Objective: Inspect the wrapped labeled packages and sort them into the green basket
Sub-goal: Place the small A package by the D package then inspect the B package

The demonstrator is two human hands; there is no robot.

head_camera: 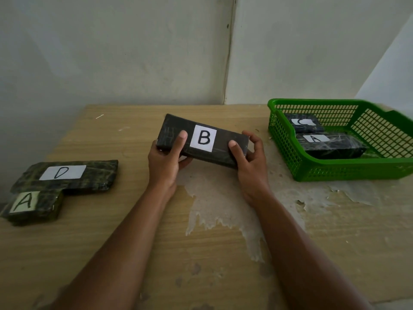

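A dark wrapped package with a white label B (203, 138) is held tilted above the middle of the table. My left hand (166, 158) grips its left end and my right hand (251, 162) grips its right end. The green basket (348, 171) stands at the right and holds a package labeled C (304, 124) at the back and one labeled A (330, 146) in front. On the table's left lie a package labeled D (67, 175) and, touching its near left corner, a smaller package labeled A (31, 205).
The wooden table (134, 231) has a worn, peeling patch under and in front of my hands. A wall stands close behind the table's far edge. The basket sits near the table's right rear corner.
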